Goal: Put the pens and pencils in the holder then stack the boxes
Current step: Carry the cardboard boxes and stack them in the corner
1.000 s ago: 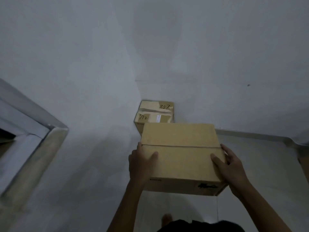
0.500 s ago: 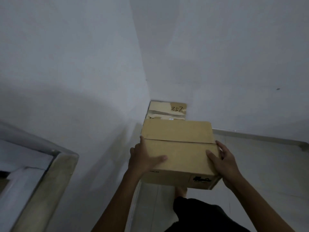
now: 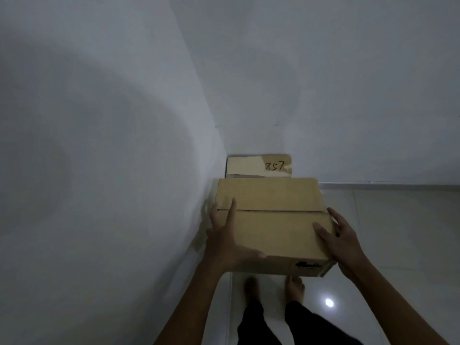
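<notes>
Clearly the stacking half of the task is in hand: a plain brown cardboard box with a taped seam across its top (image 3: 271, 220) is held off the floor between both hands. The left hand (image 3: 225, 241) is pressed against its left side with the fingers spread up over the top face and the thumb lying along the near top edge; the right hand (image 3: 339, 241) clamps the right side, fingers wrapped over the near right corner. Both hands are closed on this box, one at each end of its long axis, which runs left to right across the view. Straight ahead and lower, tucked into the corner where the white walls (image 3: 124, 145) meet, sits a second brown cardboard box marked "857" in black pen (image 3: 258, 166); only the far strip of its top shows, since the carried box hides the rest. So the target lies directly forward of the hands, neither hand noticeably nearer, and its long side looks parallel to that of the carried box. My judgement is that the coming move is a forward reach and a lowering, with little turning needed. The left wall stands just beside the left hand, so knuckles could scrape there. No pens, pencils or holder are in view. Bare feet (image 3: 295, 286) stand on the glossy pale tiled floor (image 3: 398, 245) beneath.
</notes>
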Demonstrator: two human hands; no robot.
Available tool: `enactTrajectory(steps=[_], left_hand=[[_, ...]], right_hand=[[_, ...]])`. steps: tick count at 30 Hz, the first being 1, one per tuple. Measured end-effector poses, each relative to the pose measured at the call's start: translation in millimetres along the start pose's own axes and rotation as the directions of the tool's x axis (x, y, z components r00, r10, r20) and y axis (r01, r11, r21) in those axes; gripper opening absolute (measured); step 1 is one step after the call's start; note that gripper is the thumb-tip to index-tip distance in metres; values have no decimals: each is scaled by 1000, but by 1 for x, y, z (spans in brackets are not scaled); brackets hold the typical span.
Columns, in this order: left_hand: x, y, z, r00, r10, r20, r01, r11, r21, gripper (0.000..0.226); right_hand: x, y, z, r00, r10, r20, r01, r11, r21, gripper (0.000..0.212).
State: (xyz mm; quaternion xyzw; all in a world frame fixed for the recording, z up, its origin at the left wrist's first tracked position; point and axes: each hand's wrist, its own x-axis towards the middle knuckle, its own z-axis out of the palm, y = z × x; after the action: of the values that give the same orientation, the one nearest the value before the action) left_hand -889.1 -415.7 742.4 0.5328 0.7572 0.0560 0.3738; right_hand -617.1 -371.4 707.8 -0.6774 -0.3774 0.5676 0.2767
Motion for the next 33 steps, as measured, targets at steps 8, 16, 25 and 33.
enactTrajectory(steps=[8, 16, 25, 33], left_hand=[[92, -24, 4, 994, 19, 106, -57, 929, 365, 141], [158, -40, 31, 997, 62, -46, -39, 916, 399, 126], [190, -53, 59, 974, 132, -185, -35, 892, 451, 124], [185, -49, 72, 920, 350, -175, -203, 808, 553, 114]], right_hand=[[71, 3, 43, 992, 37, 124, -44, 997, 56, 101], [148, -7, 58, 978, -43, 202, 47, 999, -15, 123], [182, 3, 78, 977, -155, 148, 189, 951, -246, 124], [156, 30, 85, 772, -465, 433, 597, 297, -746, 112]])
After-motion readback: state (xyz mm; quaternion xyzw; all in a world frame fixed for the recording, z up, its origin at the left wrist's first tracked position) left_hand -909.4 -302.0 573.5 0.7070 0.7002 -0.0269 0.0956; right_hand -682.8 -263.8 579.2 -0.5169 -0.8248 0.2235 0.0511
